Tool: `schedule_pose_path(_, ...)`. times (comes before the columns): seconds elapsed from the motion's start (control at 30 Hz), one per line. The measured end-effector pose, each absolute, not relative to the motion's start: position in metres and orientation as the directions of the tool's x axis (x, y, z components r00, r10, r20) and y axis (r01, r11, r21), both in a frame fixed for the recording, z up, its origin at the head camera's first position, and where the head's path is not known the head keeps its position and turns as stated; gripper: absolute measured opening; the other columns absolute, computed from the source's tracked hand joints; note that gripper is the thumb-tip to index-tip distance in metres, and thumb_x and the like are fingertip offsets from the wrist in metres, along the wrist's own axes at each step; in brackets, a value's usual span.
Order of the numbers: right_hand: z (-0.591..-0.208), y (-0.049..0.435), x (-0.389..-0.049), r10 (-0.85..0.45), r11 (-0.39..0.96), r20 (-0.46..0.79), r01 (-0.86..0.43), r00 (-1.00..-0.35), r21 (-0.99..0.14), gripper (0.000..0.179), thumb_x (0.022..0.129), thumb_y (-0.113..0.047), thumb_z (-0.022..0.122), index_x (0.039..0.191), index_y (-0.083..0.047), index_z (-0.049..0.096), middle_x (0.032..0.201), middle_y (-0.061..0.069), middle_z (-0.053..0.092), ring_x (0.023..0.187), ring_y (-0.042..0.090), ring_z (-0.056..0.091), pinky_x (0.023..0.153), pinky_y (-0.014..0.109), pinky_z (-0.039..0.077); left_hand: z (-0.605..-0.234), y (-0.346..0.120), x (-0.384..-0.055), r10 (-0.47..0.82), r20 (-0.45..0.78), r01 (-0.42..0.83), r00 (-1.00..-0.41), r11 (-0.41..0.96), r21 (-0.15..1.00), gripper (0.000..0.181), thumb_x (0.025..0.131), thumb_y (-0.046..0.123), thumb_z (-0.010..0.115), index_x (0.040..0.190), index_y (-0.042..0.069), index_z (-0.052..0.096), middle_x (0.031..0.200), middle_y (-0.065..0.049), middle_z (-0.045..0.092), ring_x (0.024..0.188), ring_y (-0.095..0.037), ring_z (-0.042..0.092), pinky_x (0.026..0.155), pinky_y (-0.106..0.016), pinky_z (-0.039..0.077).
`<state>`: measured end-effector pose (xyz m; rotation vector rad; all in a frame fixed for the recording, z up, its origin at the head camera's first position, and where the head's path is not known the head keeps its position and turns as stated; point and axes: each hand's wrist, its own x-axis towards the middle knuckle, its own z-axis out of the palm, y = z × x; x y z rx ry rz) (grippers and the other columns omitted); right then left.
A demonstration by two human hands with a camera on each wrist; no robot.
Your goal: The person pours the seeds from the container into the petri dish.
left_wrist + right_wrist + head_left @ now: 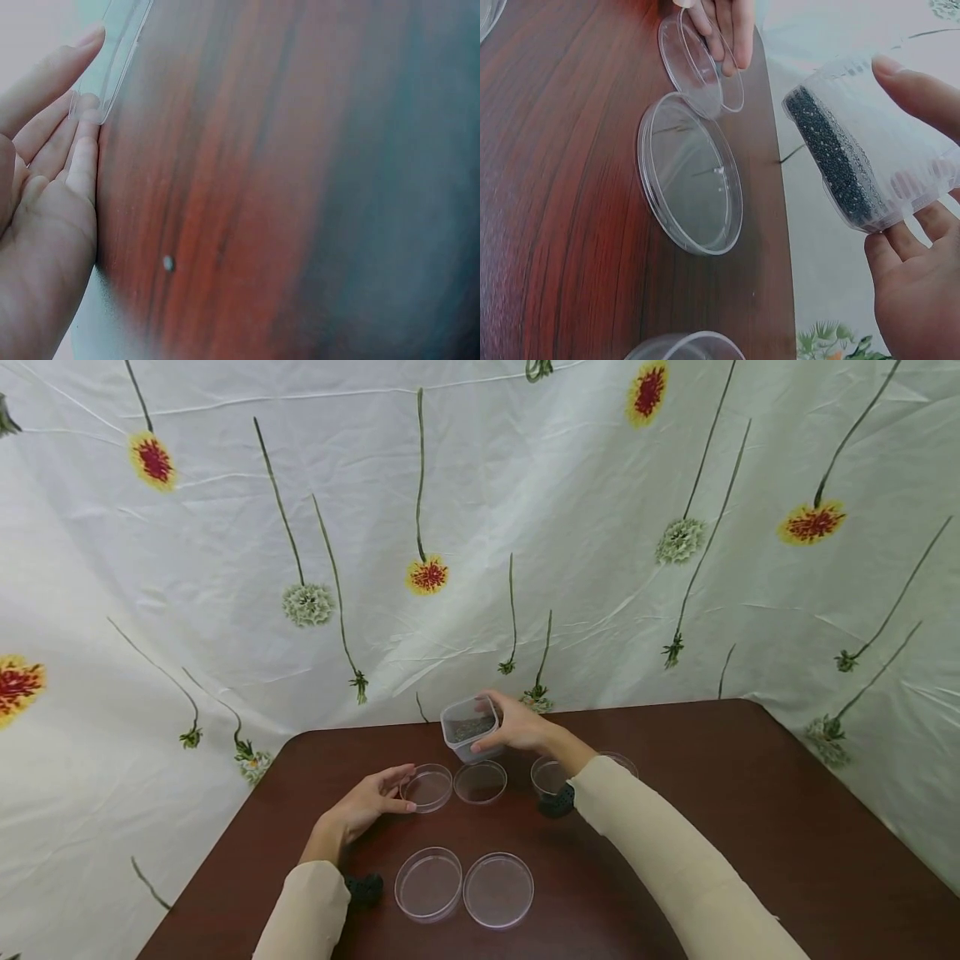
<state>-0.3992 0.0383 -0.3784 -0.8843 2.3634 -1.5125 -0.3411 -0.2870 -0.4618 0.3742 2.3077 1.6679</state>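
Head view — gripping tub [467, 732] with right hand [517, 724], just beyond round dish [481, 783] — touching neighbouring dish [431, 788] with loosely extended left hand [365, 803].

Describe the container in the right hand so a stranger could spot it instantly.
Near the far edge of the dark red-brown table is the right hand. It grips a translucent plastic tub of dark grains, boxy where the neighbouring clear, shallow dishes are round.

I can read no words or numbers here. From twelve o'clock round to six, nothing legible shows.
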Motion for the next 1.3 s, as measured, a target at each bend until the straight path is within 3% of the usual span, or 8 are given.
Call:
schedule_pose_path(0.43,-0.383,0.013,-0.403,-0.569,0.362,0.158,-0.418,-0.807,-0.833,0.091,0.079,-0.01,0.092,0.154,-0.007,0.04,0.152,0.015,0.048,0.135,0.031,0.047,0.106,0.043,0.044,-0.461,-0.288,-0.341,0.372,-0.063,0.053,-0.926,0.293,0.955,0.084,0.089,0.002,0.082,0.157,-0.007,0.034,0.161,-0.029,0.031,0.153,-0.041,0.018,0.122,-0.05,0.017)
schedule_pose_path(0.63,-0.388,0.003,-0.403,-0.58,0.363,0.166,-0.436,-0.798,-0.824,0.095,0.08,-0.009,0.091,0.157,-0.007,0.035,0.154,0.014,0.044,0.133,0.03,0.048,0.106,0.041,0.045,-0.461,-0.288,-0.341,0.373,-0.065,0.048,-0.926,0.286,0.957,0.084,0.088,0.002,0.082,0.157,-0.007,0.034,0.161,-0.028,0.032,0.153,-0.04,0.018,0.122,-0.049,0.018)
schedule_pose_path(0.93,-0.392,-0.013,-0.403,-0.607,0.475,0.204,-0.557,-0.768,-0.682,0.094,0.082,-0.01,0.089,0.158,-0.004,0.033,0.154,0.014,0.043,0.138,0.031,0.044,0.109,0.044,0.043,-0.461,-0.288,-0.342,0.364,-0.072,0.041,-0.929,0.294,0.955,0.085,0.088,0.002,0.083,0.157,-0.006,0.034,0.161,-0.029,0.031,0.153,-0.041,0.018,0.121,-0.048,0.02)
schedule_pose_path(1.3,-0.398,-0.026,-0.396,-0.599,0.59,0.275,-0.647,-0.752,-0.483,0.097,0.08,-0.013,0.092,0.158,-0.01,0.034,0.156,0.011,0.042,0.142,0.027,0.041,0.111,0.043,0.043,-0.461,-0.287,-0.342,0.353,-0.082,0.037,-0.932,0.316,0.948,0.086,0.087,0.005,0.084,0.157,-0.005,0.035,0.161,-0.027,0.033,0.153,-0.041,0.019,0.121,-0.047,0.021)
